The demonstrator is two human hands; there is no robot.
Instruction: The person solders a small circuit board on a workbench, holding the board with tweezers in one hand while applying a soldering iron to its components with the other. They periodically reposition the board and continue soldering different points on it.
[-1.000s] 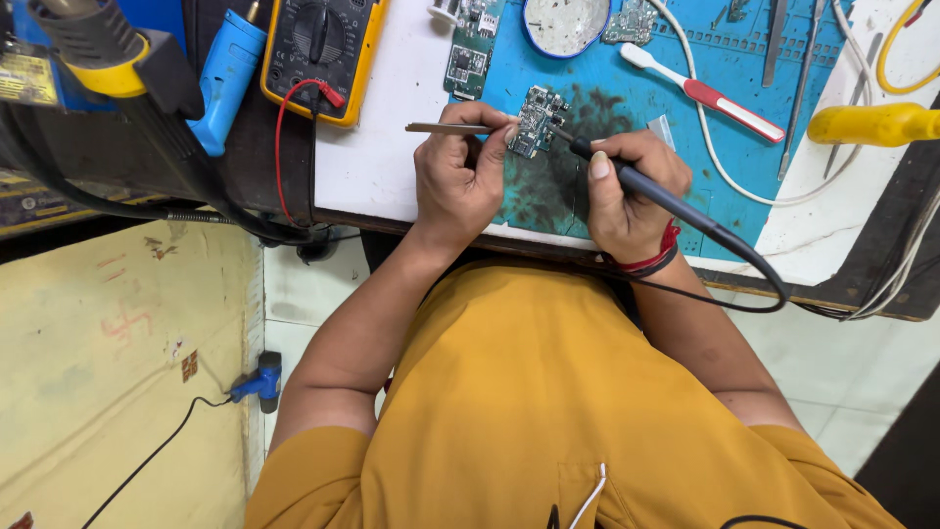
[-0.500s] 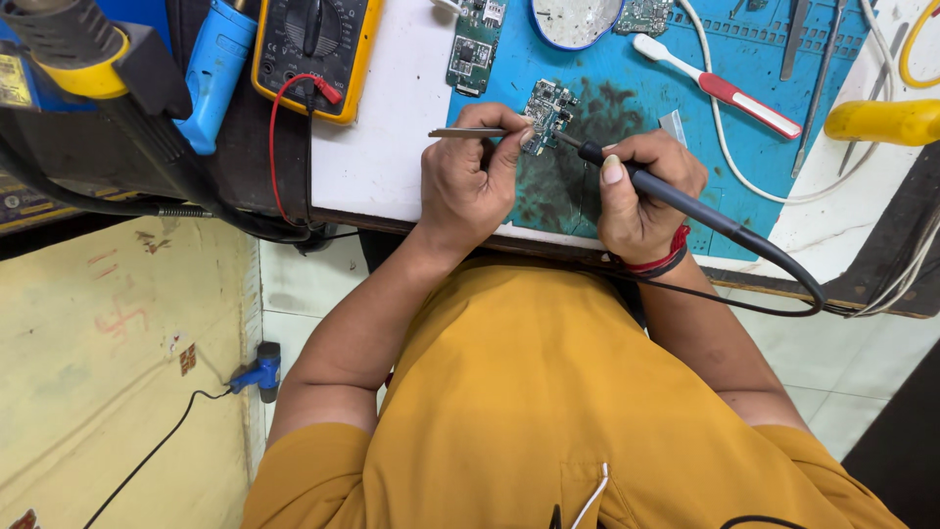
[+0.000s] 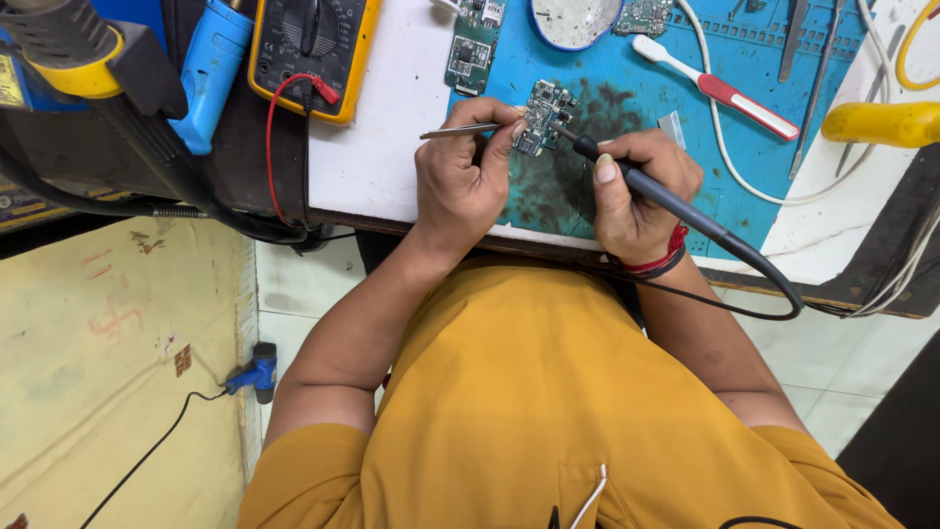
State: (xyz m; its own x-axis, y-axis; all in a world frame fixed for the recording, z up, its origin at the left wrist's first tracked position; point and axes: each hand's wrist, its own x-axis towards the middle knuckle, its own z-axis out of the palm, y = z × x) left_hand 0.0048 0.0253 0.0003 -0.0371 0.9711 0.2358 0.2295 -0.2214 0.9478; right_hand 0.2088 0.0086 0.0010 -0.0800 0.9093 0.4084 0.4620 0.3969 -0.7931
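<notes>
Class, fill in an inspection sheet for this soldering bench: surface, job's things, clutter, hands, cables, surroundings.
Surface: blue mat, stained dark in the middle, on a white bench.
Job's things: small circuit board on the mat; soldering iron tip on it; tweezers beside it.
Clutter: second board, round dish, red-handled brush, yellow multimeter, blue tool, yellow handle.
Hands: left hand grips the tweezers; right hand grips the iron like a pen.
Cables: iron's black cord loops off the bench edge; red lead from the multimeter; white cable across the mat.
Surroundings: pale tiled floor; blue plug with a black cord.
</notes>
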